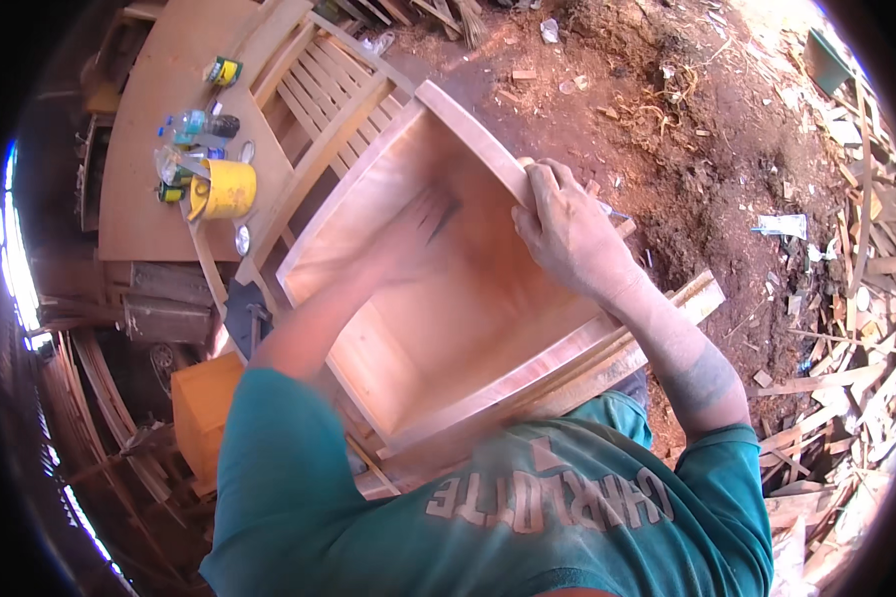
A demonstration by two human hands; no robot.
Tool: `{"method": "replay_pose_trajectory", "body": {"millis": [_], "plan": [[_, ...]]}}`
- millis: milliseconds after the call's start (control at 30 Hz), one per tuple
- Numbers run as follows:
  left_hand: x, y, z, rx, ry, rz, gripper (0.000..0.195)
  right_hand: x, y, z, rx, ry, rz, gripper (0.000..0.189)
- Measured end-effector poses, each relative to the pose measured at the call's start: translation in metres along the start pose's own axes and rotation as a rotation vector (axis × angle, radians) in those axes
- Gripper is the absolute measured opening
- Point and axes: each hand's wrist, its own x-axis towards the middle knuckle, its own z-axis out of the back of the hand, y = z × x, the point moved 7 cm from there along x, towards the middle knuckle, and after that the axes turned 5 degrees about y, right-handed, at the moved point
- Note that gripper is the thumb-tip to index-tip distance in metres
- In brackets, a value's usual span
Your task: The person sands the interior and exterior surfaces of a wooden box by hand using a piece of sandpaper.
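An open wooden box (463, 313), like a drawer or cabinet carcass, lies tilted in front of my body with its inside facing up. My right hand (564, 216) grips its far right rim (478, 138), fingers over the edge and thumb on the inner side. Blurred by motion, my left hand (425, 216) is inside the box, close to the far inner wall. A dark streak shows at its fingers, and whether it holds something cannot be told. Along the near side, the box rests by a rough wooden beam (627, 354).
To the left, a plywood sheet (145, 149) bears a yellow cup (231, 190), plastic bottles (201, 125) and a small can (225, 72). A slatted wooden frame (328, 93) stands behind the box. Wood offcuts (829, 440) lie on the right; an orange container (205, 414) is at lower left.
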Motion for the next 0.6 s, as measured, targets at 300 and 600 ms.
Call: {"method": "replay_pose_trajectory", "body": {"millis": [300,600], "plan": [[0.009,0.008,0.001,-0.159,-0.122,0.056,0.100,0.002,0.005,0.002,-0.052,0.041,-0.003,0.022],[0.025,0.003,0.012,0.005,-0.255,-0.023,0.089,-0.001,0.007,0.006,0.010,-0.045,0.069,0.025]]}}
